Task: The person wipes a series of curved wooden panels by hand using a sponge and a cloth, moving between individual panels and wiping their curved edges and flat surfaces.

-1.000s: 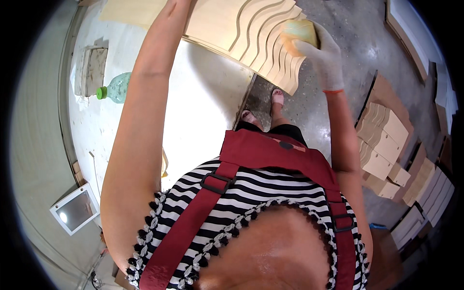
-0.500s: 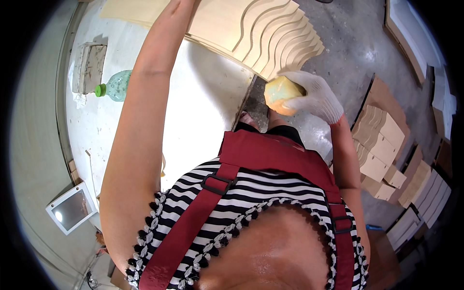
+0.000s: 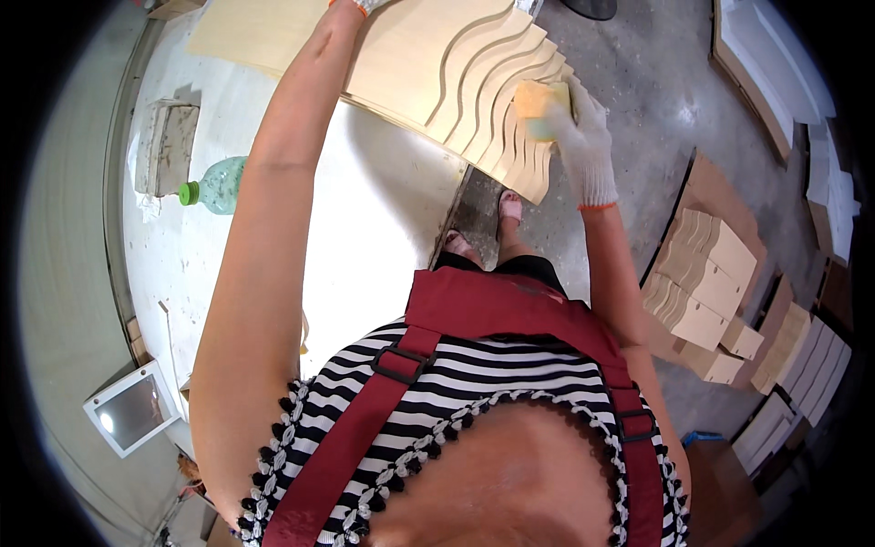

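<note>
My right hand (image 3: 585,150), in a white knit glove with an orange-edged cuff, grips a yellow and pale green sponge-like block (image 3: 538,102). The block is at the wavy edges of a fanned stack of pale wooden boards (image 3: 428,64), near their right end. At the top edge, beyond the straight part of the boards, only the cuff and a bit of the glove of my left hand (image 3: 366,5) show. Its fingers are out of the picture. The stack lies on a white worktable (image 3: 383,219) and juts past the table's right edge.
Left of my left forearm lies a green-capped plastic bottle (image 3: 219,186), near a worn block (image 3: 169,146). More wavy-edged boards (image 3: 706,273) are stacked on brown sheets on the floor at right. A white-framed panel (image 3: 134,409) leans at the lower left.
My right hand has moved up and away from me with the block, from the stack's near corner onto its wavy edges. My left hand's cuff has come into view at the top.
</note>
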### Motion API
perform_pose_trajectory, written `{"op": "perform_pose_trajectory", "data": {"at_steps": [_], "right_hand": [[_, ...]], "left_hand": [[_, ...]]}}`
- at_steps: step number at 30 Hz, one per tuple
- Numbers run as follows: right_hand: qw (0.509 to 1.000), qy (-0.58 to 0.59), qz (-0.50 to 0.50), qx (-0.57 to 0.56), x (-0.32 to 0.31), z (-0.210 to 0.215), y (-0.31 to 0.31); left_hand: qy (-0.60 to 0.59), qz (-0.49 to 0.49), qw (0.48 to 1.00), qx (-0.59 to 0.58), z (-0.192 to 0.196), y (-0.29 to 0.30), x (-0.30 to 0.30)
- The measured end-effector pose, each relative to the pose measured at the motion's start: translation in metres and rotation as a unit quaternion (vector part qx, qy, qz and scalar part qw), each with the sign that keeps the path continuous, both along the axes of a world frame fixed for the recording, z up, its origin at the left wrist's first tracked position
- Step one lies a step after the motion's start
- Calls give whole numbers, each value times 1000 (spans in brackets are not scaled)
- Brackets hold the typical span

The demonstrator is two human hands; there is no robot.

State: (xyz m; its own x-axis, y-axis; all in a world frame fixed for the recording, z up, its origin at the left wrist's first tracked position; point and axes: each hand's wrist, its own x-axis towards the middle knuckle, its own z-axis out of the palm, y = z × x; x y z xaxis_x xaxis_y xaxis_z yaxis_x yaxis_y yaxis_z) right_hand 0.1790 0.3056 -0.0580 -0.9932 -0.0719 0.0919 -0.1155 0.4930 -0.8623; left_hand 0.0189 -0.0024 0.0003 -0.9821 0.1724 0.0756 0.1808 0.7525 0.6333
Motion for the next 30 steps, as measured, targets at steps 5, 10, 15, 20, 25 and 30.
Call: {"op": "perform_pose_trajectory", "data": {"at_steps": [5,10,15,20,25,30], "right_hand": [[995,31,94,14,8,1,9],[973,150,116,130,4,6,18],[998,49,44,1,1,11,11],[985,170,-4,37,-13,6,-4],[979,191,15,75,-10,16,-25],[981,109,111,119,10,29,-18]], "left_hand": [[69,9,997,26,-22,-16,-4],[-19,4,999,44,-22,-8,-14],[-14,-7,999,48,-31,-17,-19],[4,-11,998,69,-30,-13,-20],[-19,-6,1000,13,-24,-13,-22],[16,-6,999,37,-23,-8,-15]]}}
